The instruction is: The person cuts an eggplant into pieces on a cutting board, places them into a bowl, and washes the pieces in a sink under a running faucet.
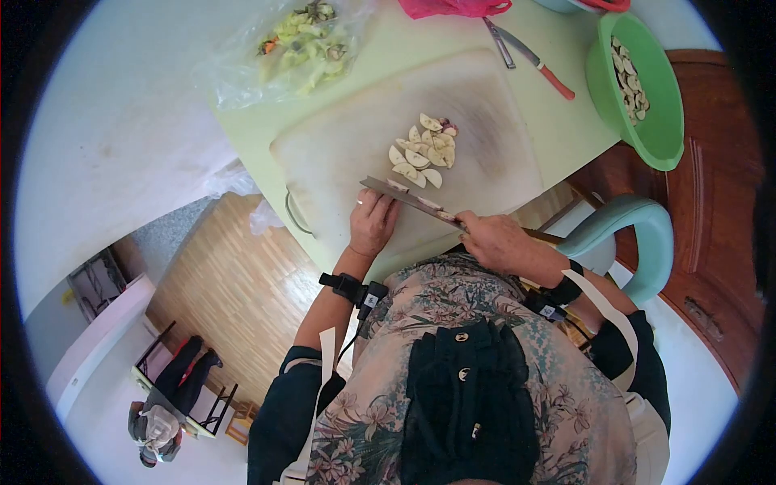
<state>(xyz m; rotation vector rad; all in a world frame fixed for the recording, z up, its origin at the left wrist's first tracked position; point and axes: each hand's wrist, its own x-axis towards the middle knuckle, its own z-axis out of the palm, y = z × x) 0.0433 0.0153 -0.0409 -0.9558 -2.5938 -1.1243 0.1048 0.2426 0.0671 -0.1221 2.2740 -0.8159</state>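
Observation:
My right hand [495, 240] is wrapped round the handle of a kitchen knife [416, 205]. Its broad blade slants across the near part of a white cutting board [323, 153]. Bits of pale slices cling along the blade's upper side. Fingers bent together, my left hand [373, 220] rests on the board against the blade's left end; whatever lies under the fingers is hidden. Just beyond the blade is a loose pile of cut eggplant slices [420, 149], cream-coloured with some purple skin.
A green basin [655, 105] at the right holds more slices. Near the board's far right lie a red-handled knife [537, 63] and a peeler [499, 42]. A clear plastic bag [242, 77] with vegetable scraps [311, 44] sits far left. Another person [162, 420] is in the background.

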